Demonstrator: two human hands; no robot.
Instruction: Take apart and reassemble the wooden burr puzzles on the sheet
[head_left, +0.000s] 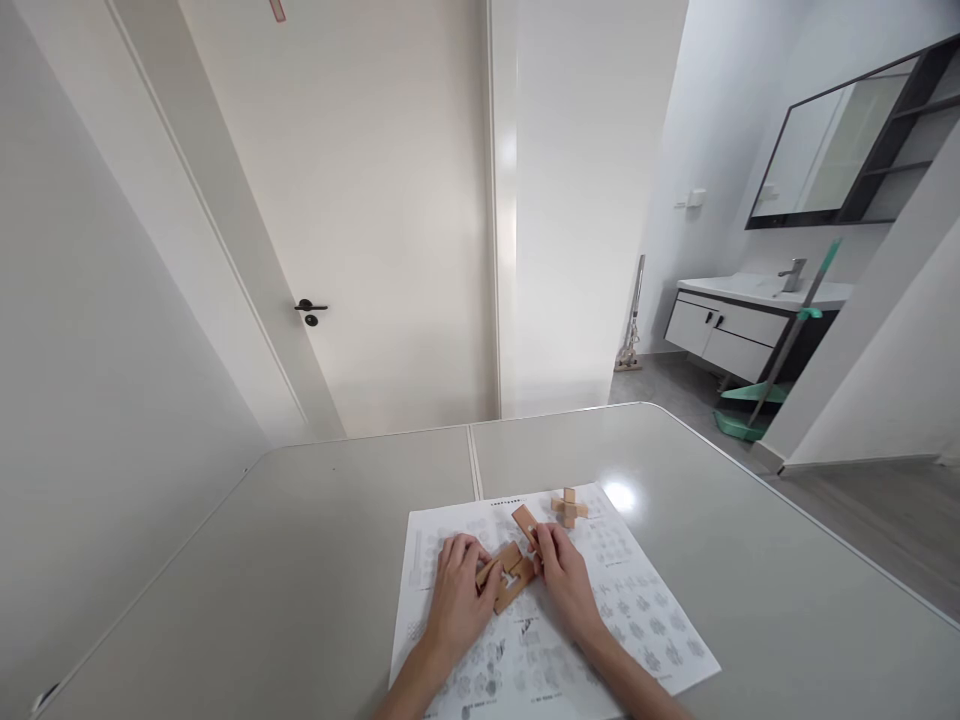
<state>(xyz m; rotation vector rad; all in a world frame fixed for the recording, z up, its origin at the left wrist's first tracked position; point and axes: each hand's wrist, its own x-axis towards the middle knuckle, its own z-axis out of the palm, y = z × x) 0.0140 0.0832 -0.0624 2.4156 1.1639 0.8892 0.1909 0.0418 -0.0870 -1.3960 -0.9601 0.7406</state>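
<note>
Pinching a wooden bar (523, 518) between thumb and fingers, the right hand (564, 575) sits, in the head view, over the upper middle of the printed sheet (424, 520), with the bar's free end pointing toward the sheet's far edge. The left hand (459, 595) lies over the left half of the sheet, its fingers close together on one side of some notched wooden pieces (513, 598) and its thumb on the other, gripping them. Those pieces are near the sheet's middle, the sheet's white showing through a gap between them; how many there are is hard to tell. A wooden cross (570, 510) of interlocked bars rests by the sheet's far right corner. Rows of small grey figures cover the sheet, too blurred to read. Around the sheet spreads a glossy grey table (337, 580). Beyond the sheet stands a pale door (390, 200) with a black handle (311, 307). Well past the sheet, to its right, are a mop (628, 358), a white washbasin cabinet (739, 335), a mirror (832, 150) and a green dustpan (739, 427).
</note>
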